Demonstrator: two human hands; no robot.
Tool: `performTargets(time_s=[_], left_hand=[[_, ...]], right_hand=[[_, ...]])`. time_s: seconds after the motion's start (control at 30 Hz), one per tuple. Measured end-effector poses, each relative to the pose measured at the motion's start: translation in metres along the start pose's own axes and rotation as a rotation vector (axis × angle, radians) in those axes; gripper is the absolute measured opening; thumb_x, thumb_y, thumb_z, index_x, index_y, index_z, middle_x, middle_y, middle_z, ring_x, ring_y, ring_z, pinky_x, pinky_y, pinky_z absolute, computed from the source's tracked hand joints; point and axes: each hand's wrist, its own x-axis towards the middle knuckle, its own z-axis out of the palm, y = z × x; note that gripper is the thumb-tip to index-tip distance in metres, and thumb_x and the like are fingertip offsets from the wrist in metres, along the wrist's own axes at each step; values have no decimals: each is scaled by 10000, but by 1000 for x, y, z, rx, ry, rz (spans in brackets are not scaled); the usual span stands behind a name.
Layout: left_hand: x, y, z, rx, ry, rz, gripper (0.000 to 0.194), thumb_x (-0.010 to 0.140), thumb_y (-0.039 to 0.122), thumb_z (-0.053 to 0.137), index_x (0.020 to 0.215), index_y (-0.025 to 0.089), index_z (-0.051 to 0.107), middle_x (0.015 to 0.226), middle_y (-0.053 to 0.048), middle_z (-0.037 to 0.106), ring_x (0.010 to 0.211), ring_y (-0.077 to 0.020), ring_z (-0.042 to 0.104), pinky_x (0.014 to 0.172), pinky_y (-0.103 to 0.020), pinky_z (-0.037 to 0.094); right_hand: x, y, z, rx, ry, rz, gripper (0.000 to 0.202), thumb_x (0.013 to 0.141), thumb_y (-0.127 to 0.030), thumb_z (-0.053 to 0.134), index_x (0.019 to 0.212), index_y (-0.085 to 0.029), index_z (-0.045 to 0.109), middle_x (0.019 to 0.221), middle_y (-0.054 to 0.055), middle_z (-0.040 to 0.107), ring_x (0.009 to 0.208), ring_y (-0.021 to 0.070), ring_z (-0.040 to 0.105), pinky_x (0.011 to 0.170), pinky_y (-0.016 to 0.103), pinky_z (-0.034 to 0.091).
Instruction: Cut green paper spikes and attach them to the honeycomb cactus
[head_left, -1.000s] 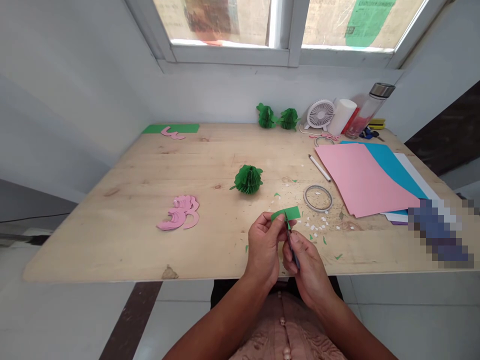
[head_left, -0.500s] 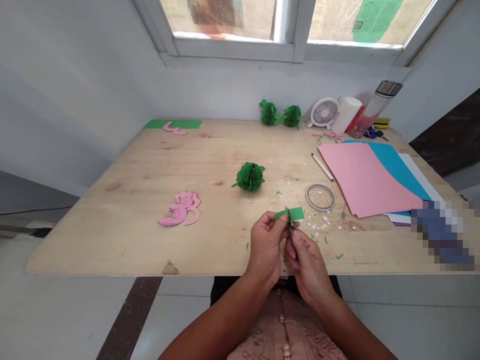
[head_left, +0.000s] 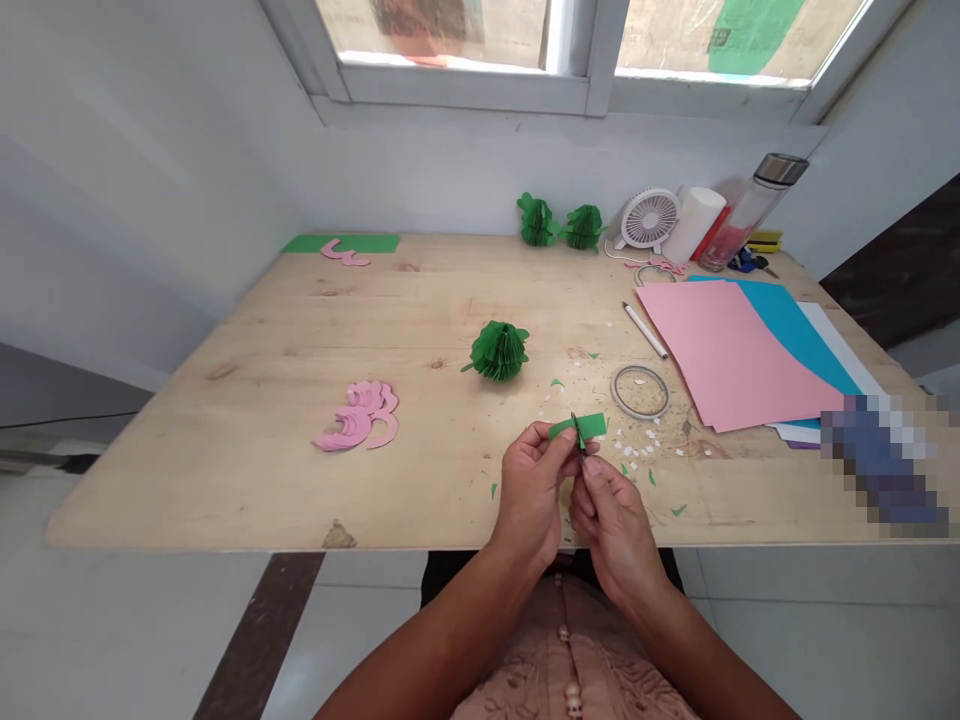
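- In left hand [head_left: 530, 485]: green paper strip [head_left: 596, 426], pinched narrowly between thumb and fingers, above the near table edge.
- In right hand [head_left: 619, 515]: dark scissors [head_left: 578, 432], gripped, blades across the strip; handles mostly hidden by the fingers.
- Progress, by judgement: cut under way, apparently incomplete, with paper on both sides of the blades.
- Seemingly finished shaping: pleated green form [head_left: 500, 352], just beyond left hand; two similar green forms [head_left: 538, 222] [head_left: 584, 228], far ahead of the hands, by the wall [head_left: 450, 170].
- Already cut: pink curved pieces [head_left: 352, 432], well left of left hand, loose and unattached.
- Not cut into shapes, apparently: pink sheets [head_left: 731, 350] and blue sheet [head_left: 810, 340], right of right hand.
- Just beyond right hand: white scraps [head_left: 630, 450], grey ring [head_left: 637, 415], white pen [head_left: 645, 331].
- Far ahead of right hand: white fan [head_left: 650, 219], white cylinder [head_left: 695, 226], clear bottle [head_left: 754, 212].
- Under all: pale wooden table [head_left: 247, 460], knotted, chipped at the near edge.
- Room: covered window [head_left: 435, 35] ahead; tiled floor [head_left: 390, 620] below.
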Motion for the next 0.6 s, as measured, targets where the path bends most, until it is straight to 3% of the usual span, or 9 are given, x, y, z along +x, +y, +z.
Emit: performTargets(time_s=[0.23, 0.43, 0.6], left_hand=[[2, -1, -3, 22, 5, -16, 219, 632, 209, 739, 705, 147, 543, 686, -5, 653, 670, -144, 656, 681, -253, 492], [8, 2, -14, 67, 25, 21, 182, 648, 208, 728, 698, 144, 566, 704, -12, 655, 617, -102, 596, 618, -225, 454], [8, 10, -21, 165, -54, -30, 185, 630, 227, 743, 644, 136, 582, 623, 8, 619, 607, -111, 578, 645, -255, 468]], right_hand=[[2, 0, 0, 4, 29, 37, 368, 789, -481, 645, 651, -191, 465, 494, -103, 262, 433, 62, 141, 382, 207, 112], [3, 0, -6, 13, -25, 108, 324, 816, -492, 609, 799, -169, 577, 535, -84, 363, 417, 43, 182, 387, 202, 119], [2, -7, -13, -87, -100, 81, 313, 828, -470, 600, 785, -160, 592, 530, -75, 371, 429, 46, 205, 397, 204, 129]])
